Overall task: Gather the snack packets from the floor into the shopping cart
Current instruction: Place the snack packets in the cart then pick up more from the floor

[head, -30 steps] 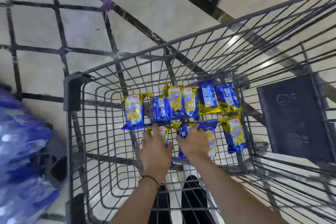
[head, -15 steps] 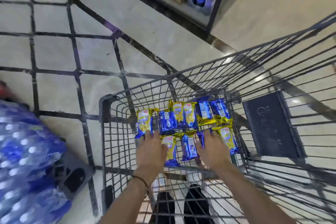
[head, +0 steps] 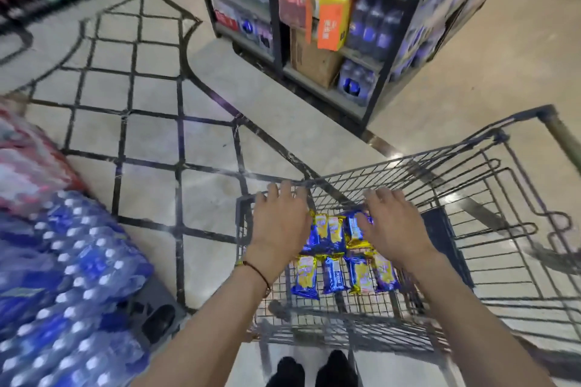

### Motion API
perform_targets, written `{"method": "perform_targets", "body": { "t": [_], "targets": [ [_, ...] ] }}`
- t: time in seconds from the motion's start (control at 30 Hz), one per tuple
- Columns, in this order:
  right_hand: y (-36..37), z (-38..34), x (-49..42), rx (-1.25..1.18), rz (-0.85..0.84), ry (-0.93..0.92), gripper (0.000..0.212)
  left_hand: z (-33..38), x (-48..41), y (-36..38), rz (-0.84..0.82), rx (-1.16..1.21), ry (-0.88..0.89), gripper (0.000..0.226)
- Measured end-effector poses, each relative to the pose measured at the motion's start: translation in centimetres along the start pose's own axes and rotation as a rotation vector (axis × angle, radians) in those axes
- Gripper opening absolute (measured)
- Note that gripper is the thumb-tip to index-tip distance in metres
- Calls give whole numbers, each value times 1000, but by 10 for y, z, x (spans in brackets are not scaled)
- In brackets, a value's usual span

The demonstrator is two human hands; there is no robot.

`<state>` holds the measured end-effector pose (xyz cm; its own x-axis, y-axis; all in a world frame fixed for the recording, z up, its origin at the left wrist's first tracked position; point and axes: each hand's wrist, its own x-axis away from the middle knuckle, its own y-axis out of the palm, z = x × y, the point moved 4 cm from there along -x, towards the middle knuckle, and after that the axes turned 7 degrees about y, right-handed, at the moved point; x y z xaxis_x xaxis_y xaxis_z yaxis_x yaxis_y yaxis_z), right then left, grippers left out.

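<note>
Both hands hover over the wire shopping cart (head: pixel 548 115) with fingers spread and loose: the left hand (head: pixel 278 223) by its left corner, the right hand (head: pixel 393 226) above the far row, neither grasping anything. The blue-and-yellow snack packets (head: pixel 333 273) lie flat in two rows on the basket floor. Shrink-wrapped water bottles (head: pixel 72 276) are stacked at left.
</note>
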<state>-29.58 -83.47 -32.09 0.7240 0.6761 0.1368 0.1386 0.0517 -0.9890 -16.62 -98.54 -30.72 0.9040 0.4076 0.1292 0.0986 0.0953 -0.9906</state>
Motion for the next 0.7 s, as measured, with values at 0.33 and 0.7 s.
{"method": "perform_targets", "body": {
  "t": [0.33, 0.7],
  "targets": [
    [-102, -47, 27, 59, 152, -175, 41, -22, 72, -92, 213, -54, -130, 46],
    [-138, -124, 85, 85, 181, -624, 37, -12, 221, -116, 321, 0, -523, 37]
  ]
}}
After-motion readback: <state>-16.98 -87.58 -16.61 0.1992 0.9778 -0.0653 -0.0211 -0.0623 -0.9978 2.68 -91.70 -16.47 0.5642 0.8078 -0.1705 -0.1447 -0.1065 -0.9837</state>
